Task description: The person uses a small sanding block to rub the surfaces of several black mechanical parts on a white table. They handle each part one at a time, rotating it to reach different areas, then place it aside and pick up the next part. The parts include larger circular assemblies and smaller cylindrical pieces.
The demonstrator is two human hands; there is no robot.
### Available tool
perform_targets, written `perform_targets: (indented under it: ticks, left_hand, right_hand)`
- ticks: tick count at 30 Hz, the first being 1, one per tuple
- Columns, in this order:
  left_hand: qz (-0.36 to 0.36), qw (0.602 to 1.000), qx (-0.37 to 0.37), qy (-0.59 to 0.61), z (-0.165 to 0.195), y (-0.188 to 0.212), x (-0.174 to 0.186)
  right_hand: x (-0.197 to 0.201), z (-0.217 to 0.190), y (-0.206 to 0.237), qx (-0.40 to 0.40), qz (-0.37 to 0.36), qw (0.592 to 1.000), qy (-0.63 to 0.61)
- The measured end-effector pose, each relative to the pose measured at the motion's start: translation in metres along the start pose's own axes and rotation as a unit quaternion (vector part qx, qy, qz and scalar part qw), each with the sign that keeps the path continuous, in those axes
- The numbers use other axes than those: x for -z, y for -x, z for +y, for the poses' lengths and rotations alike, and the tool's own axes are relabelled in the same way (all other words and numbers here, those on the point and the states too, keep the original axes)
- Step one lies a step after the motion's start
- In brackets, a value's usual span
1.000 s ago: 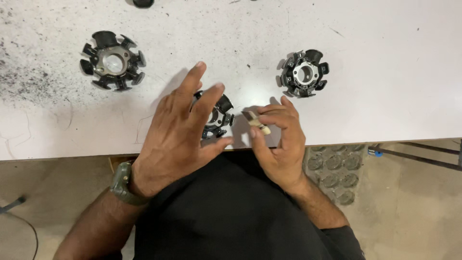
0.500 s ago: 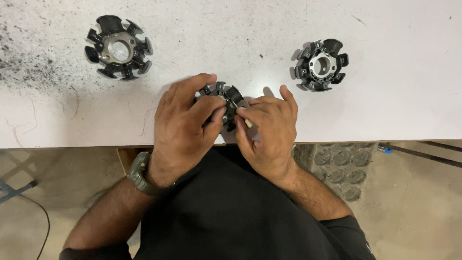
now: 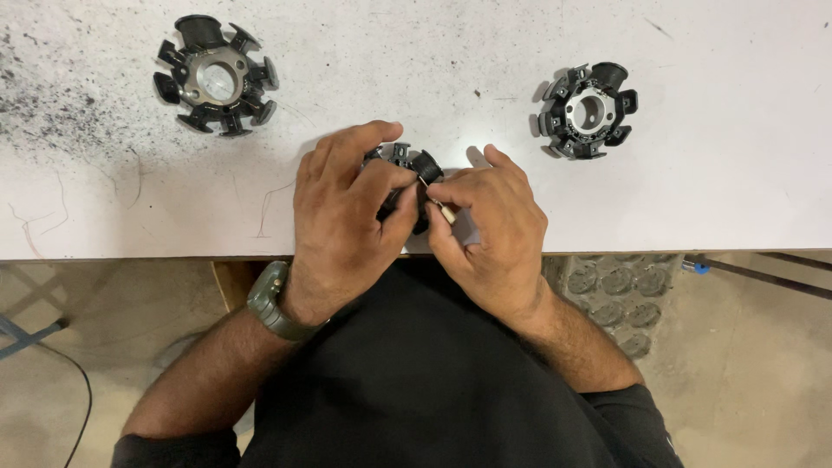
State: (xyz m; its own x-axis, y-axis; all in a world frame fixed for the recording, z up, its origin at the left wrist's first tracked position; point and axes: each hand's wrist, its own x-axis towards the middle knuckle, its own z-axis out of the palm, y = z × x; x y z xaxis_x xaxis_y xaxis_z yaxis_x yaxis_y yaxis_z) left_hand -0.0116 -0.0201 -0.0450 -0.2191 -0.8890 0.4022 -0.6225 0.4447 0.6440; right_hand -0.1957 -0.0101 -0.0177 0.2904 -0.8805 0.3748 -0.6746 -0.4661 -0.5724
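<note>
A black toothed stator core (image 3: 414, 170) lies on the white table (image 3: 416, 78) near its front edge, mostly covered by my hands. My left hand (image 3: 347, 217) is curled over it, fingers gripping its rim. My right hand (image 3: 490, 225) pinches a small pale pointed tool (image 3: 440, 209) whose tip touches the core's right side. Two more cores rest on the table: one with a silver hub (image 3: 217, 75) at the far left, one with a white hub (image 3: 589, 110) at the right.
Dark specks and smudges mark the table's left part (image 3: 52, 95). Below the table edge are a textured floor mat (image 3: 620, 290), a metal rod with a blue end (image 3: 754, 279) at the right, and a cable on the floor at the left.
My left hand went from spread flat over the middle core to curled around it. My right hand brought the small tool against the core. The view shifted slightly.
</note>
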Motion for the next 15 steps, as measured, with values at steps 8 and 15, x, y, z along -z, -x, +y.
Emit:
perform_targets:
  ticks: [8, 15]
  left_hand:
    - [0.002, 1.000, 0.013, 0.000, -0.0027, 0.0013, -0.0052]
    - [0.019, 1.000, 0.004, 0.002, -0.0033, 0.0013, -0.0063]
  right_hand:
    - [-0.0018, 0.0029, 0.0037, 0.006, 0.005, 1.000, -0.001]
    - [-0.0011, 0.0007, 0.0014, 0.044, 0.005, 0.999, 0.029]
